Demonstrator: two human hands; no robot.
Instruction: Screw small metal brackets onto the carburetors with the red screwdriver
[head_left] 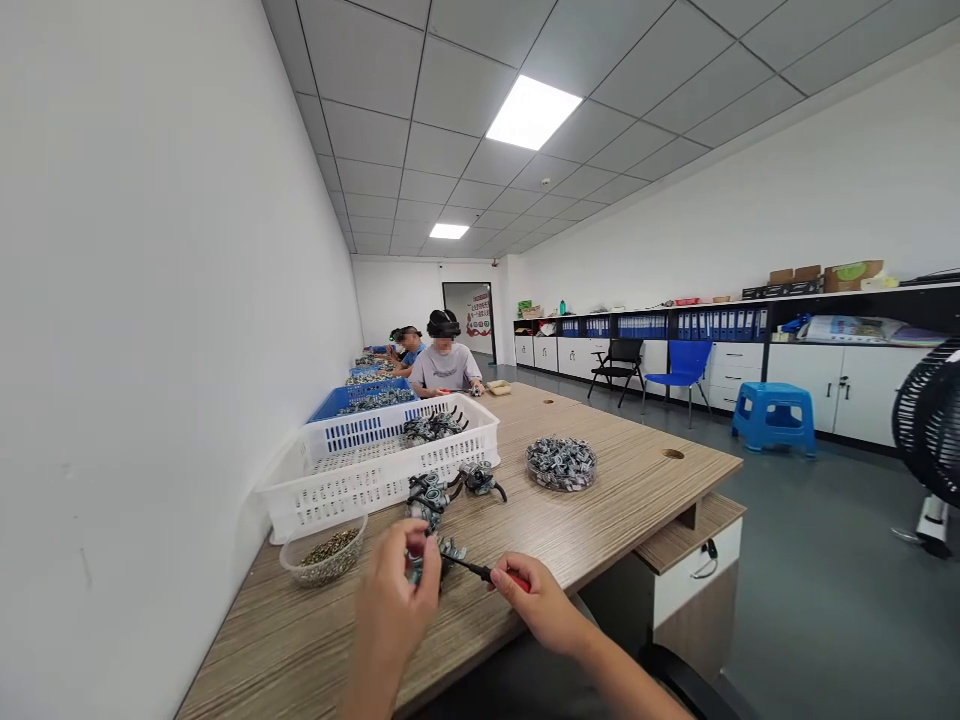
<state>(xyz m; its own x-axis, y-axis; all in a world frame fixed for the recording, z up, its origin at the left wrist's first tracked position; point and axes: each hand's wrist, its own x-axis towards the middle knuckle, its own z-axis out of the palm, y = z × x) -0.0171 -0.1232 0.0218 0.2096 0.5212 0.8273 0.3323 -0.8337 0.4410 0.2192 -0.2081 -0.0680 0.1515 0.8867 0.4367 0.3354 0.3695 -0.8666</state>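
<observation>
At lower centre, my right hand (538,604) grips the screwdriver (474,568), shaft toward the metal assembly (453,552); my left hand (399,578) curls there, probably for guidance, pinching what I can't tell; lower left, a fastener bowl (321,575) sits handily near

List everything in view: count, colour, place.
Table: one, brown, centre
White crate: one, white, table's left
Blue crate: one, blue, behind white crate
Metal assemblies: several, silver and black, table and white crate
Bowl: one, transparent, near left, holding brass-coloured pieces
Tray: one, transparent, mid-table, heaped with silver parts
Screwdriver: one, red and black, near centre
Drawer unit: one, white and brown, under table
Co-workers: at least two, in grey and blue, beyond
Cabinets: row, white and black, right
Binders: many, blue, in cabinets
Chairs: two, black and blue, by cabinets
Stool: one, blue, right
Fan: one, black, right edge
Lights: two, white, overhead
Left hand: one, bare, at a metal assembly
Right hand: one, bare, gripping the screwdriver
</observation>
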